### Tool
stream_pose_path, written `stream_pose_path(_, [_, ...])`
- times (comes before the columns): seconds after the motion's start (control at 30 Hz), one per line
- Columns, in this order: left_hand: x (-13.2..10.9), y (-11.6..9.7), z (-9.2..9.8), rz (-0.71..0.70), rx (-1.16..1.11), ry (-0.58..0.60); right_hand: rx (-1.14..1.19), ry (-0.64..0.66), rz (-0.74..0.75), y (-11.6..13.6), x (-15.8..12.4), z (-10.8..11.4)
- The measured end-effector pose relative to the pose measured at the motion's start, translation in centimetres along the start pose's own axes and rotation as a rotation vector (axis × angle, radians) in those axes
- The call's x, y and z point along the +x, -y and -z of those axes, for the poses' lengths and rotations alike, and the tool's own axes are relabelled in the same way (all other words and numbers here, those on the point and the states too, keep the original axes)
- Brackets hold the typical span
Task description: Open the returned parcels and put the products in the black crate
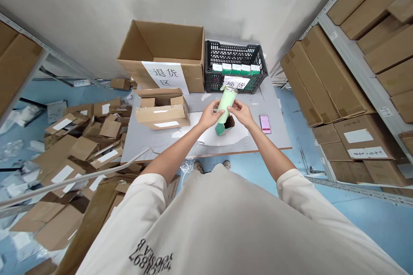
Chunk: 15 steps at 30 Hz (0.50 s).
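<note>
A light green insulated bottle (227,101) with a metallic-looking top is tilted above the table, its upper end pointing away from me. My left hand (211,114) grips its lower left side. On the other side, my right hand (240,111) has its fingers closed against the bottle. Just under the bottle's lower end stands a small green box (222,128) with its top open and a dark inside. The box rests on white paper (206,135) and is partly covered by the bottle and my hands.
A large open carton (190,73) and a black crate (234,81) holding several green-and-white boxes stand at the back. A smaller open carton (167,114) sits left; a phone (265,123) lies right. Shelves with cartons (351,135) flank the right; discarded boxes (77,148) pile on the left floor.
</note>
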<state>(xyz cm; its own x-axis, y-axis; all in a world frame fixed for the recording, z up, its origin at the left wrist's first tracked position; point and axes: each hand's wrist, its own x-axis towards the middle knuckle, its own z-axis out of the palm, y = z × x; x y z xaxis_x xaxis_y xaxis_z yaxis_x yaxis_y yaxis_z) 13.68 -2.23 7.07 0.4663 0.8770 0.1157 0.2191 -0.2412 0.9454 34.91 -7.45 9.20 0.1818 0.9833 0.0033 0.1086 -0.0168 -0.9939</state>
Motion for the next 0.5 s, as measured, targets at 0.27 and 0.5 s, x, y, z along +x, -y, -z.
stream_pose_path(0.27, [0.1,-0.7,-0.4,0.004,0.144,-0.020,0.013,-0.058,-0.054,0.0,-0.1,-0.9])
stream_pose_path(0.5, [0.3,-0.7,0.1,0.064,-0.094,-0.004,-0.035,0.002,0.002,0.7,0.0,0.0])
